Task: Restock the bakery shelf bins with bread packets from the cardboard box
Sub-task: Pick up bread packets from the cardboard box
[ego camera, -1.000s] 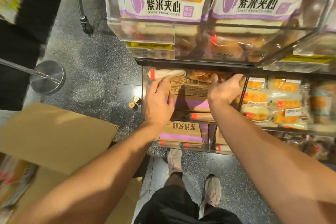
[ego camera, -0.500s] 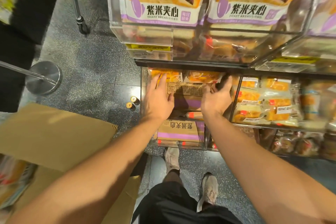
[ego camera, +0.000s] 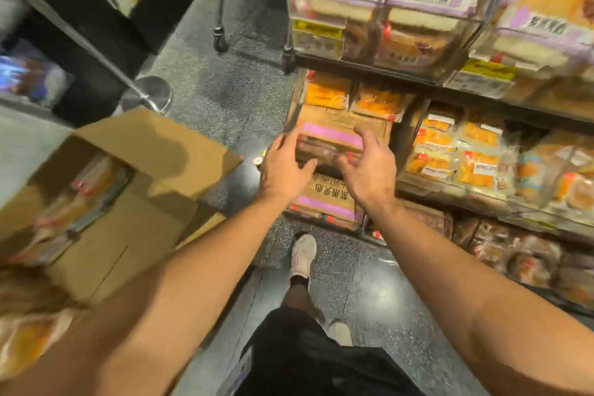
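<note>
Both hands have come off the bin's packets and back toward me. My left hand point(ego camera: 286, 167) and right hand point(ego camera: 369, 167) hover with fingers spread, gripping nothing, just before the bin point(ego camera: 345, 135). Orange packets point(ego camera: 353, 100) sit inside; the box point(ego camera: 128, 190) lies open at left.
</note>
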Demonstrator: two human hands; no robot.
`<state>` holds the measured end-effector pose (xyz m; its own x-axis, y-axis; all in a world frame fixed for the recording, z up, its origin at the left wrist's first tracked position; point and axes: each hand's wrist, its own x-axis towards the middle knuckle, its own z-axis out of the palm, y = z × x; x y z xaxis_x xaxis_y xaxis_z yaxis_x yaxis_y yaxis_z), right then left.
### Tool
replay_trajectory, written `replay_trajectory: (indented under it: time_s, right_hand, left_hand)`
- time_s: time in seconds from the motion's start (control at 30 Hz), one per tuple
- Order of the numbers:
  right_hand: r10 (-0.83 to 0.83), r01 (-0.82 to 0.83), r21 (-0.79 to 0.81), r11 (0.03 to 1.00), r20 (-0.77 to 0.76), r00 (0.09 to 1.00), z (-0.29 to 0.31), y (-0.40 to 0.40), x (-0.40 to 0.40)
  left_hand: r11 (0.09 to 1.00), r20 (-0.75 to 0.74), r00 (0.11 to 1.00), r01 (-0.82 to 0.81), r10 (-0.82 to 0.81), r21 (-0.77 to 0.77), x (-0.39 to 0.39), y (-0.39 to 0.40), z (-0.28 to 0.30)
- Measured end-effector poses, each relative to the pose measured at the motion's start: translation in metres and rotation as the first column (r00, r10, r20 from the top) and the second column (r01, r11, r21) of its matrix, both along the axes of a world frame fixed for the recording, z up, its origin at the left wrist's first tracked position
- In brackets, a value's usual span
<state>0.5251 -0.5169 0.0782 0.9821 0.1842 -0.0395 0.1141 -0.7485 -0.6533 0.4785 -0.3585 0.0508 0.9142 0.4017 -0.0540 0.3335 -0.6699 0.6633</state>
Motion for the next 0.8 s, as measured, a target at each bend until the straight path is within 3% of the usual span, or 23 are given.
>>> replay_trajectory:
  time_s: [0.33,0.47,0.57,0.8]
  right_hand:
    - [0.429,-0.435,-0.142,0.889,-0.072,0.900,0.006,0.044,-0.185]
    - [0.548,-0.564,-0.131,0.815,-0.141,0.825,-0.002,0.089,-0.263]
    - [0.626,-0.651,-0.128,0.748,-0.190,0.757,-0.009,0.129,-0.326]
    - [0.714,-0.746,-0.117,0.655,-0.227,0.662,-0.014,0.228,-0.461]
  left_hand:
    - [0.951,-0.163,0.941,-0.307,0.298,-0.034,-0.241,0.028,0.006]
    - [0.908,-0.233,0.891,-0.414,0.390,-0.061,-0.336,0.061,-0.004]
    - [0.867,-0.199,0.860,-0.492,0.469,-0.083,-0.409,0.087,-0.006]
    - [0.783,-0.271,0.756,-0.622,0.596,-0.015,-0.560,0.166,-0.014]
